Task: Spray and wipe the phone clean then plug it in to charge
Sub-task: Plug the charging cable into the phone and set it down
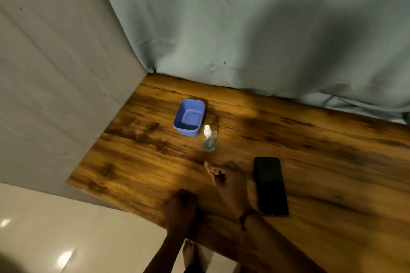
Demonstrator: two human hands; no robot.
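Observation:
A black phone (271, 186) lies flat, screen up, on the wooden table (137, 162). A small clear spray bottle (209, 138) with a white nozzle stands upright beyond my hands, its clear cap beside it. My right hand (226, 180) rests on the table just left of the phone, fingers curled and pointing toward the bottle, holding nothing. My left hand (180, 208) sits near the table's front edge, closed in a loose fist with nothing visible in it. No cloth or charging cable shows.
A small blue plastic tub (180, 125) stands behind the bottle, nothing visible inside. Grey-green cloth (244, 29) hangs behind the table and a pale sheet (55, 84) on the left. Glossy tiled floor (77, 239) and a bare foot (188, 252) show below the front edge.

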